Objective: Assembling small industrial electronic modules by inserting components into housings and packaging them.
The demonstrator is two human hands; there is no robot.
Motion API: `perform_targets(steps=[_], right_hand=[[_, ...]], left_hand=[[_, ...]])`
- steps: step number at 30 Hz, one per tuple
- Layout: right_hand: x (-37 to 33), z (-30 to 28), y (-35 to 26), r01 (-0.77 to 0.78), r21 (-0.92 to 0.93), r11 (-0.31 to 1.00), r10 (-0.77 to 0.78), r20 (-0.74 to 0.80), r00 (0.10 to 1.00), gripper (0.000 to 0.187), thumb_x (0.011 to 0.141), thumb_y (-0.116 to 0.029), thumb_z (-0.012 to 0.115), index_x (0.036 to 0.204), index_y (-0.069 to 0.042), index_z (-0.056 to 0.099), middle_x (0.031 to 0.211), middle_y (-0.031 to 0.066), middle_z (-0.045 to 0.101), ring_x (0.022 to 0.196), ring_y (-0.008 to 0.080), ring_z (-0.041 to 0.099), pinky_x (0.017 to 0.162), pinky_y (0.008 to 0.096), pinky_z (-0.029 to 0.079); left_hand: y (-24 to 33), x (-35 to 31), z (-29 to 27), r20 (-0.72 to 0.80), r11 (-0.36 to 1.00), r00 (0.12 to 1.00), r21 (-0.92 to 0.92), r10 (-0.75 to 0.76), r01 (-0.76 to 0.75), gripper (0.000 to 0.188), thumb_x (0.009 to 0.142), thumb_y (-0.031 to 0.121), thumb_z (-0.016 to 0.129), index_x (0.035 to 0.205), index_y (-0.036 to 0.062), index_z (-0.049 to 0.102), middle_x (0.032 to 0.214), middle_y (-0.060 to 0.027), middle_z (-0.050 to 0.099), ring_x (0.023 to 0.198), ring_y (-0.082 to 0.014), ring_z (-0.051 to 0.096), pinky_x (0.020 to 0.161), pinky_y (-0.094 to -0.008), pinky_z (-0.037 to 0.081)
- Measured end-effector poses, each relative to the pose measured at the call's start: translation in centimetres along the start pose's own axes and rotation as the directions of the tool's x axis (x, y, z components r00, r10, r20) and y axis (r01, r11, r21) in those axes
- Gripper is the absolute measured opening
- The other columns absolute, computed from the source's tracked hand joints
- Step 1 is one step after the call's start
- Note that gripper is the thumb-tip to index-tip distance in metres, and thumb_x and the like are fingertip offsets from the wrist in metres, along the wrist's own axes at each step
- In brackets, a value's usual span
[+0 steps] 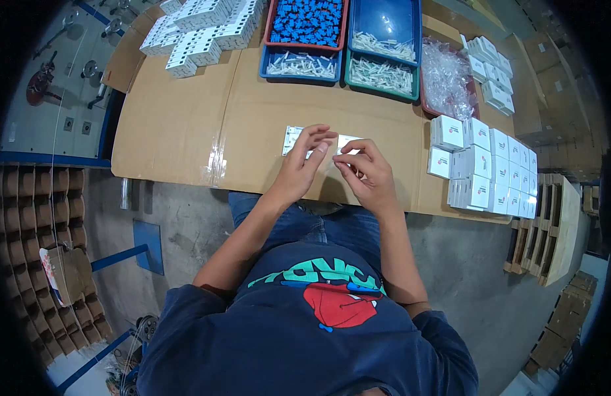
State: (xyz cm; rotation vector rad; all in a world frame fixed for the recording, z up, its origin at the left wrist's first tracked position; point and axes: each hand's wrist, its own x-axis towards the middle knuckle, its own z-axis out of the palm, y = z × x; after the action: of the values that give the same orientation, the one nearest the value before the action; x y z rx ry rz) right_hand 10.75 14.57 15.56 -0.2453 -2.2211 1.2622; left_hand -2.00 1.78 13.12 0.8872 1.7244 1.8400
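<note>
Both my hands are over the near middle of a cardboard-covered table. My left hand (304,164) is open, its fingers extended and slightly curved, over a flat white printed piece (292,137). My right hand (372,177) is closed, thumb and fingertips pinched together beside the left hand. Whatever lies in that pinch, if anything, is too small to make out. Behind the right fingers another white piece (345,142) shows, partly covered. Whether the two white parts belong to one sheet or box is hidden by my hands.
At the back stand a red tray of blue parts (270,37), blue trays (261,74) and a green tray (348,82) with slim white pieces. A red tray (427,107) holds clear plastic pieces. White boxes are stacked at the right (479,158) and back left (198,33).
</note>
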Motion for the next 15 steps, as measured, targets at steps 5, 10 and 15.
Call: perform_targets(steps=[5,10,15], right_hand=[[0.0,-0.1,0.0,-0.047,0.028,0.999,0.047,-0.014,0.999,0.01,0.09,-0.003,0.074,0.1,-0.002,0.075,0.097,0.0046,0.068,0.07,0.0117,0.061,0.058,0.0251,0.045],[0.0,-0.7,0.5,-0.082,0.043,0.996,0.08,0.042,0.996,0.008,0.09,-0.004,0.074,0.099,-0.001,0.074,0.093,0.0049,0.068,0.069,0.011,0.06,0.058,0.0242,0.044],[0.4,-1.5,0.4,-0.196,0.021,0.98,0.191,0.149,0.97,0.009,0.091,-0.005,0.075,0.098,-0.001,0.073,0.092,0.0038,0.069,0.066,0.0075,0.056,0.058,0.0243,0.043]], left_hand=[[-0.8,-0.9,0.0,0.288,0.987,0.951,-0.081,-0.112,0.141,0.051,0.113,0.046,0.037,0.119,0.001,0.061,0.111,-0.0072,0.065,0.104,-0.016,0.061,0.096,-0.0307,0.048],[-1.2,-1.2,-0.6,0.352,0.968,0.903,0.053,-0.247,0.244,0.049,0.113,0.045,0.039,0.104,0.0019,0.062,0.082,0.0023,0.051,0.076,-0.0096,0.046,0.071,-0.0271,0.041],[-2.1,-1.2,-1.2,0.327,0.967,0.913,0.153,-0.245,0.205,0.054,0.114,0.044,0.039,0.095,0.001,0.065,0.074,0.0037,0.045,0.071,-0.0085,0.043,0.066,-0.0272,0.039]])
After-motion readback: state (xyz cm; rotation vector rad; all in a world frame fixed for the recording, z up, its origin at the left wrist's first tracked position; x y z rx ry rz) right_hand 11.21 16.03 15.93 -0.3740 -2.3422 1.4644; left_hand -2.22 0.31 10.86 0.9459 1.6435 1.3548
